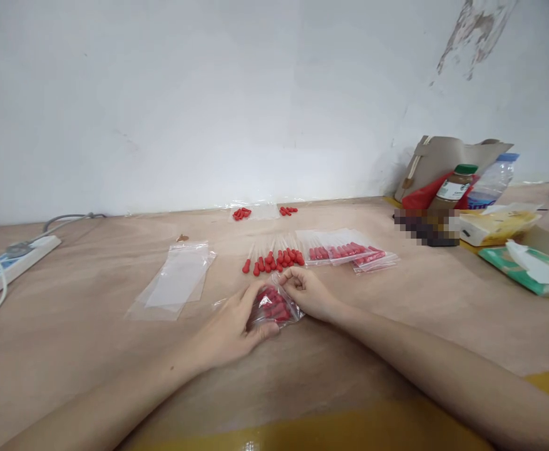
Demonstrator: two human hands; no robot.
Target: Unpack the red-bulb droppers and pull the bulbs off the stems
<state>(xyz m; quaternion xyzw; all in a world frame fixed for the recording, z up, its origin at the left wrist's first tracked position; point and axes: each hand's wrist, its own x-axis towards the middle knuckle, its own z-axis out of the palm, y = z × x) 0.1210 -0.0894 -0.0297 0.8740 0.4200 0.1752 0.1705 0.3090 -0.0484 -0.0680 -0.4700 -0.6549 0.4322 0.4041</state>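
Note:
My left hand (231, 329) and my right hand (308, 292) both hold a small clear plastic bag (274, 305) filled with red-bulbed droppers, resting on the wooden table (91, 369). The left hand's fingers curl around the bag's near end. The right hand pinches its far top edge. Just beyond lies a row of loose droppers with red bulbs (274, 258). To their right lie filled clear bags of droppers (349, 252).
Empty clear bags (175, 279) lie to the left. More red bulbs (242, 213) sit by the wall. A power strip (11, 263) with cables is at far left. A paper bag (447, 164), bottles (453, 186) and tissue packs (532, 268) crowd the right.

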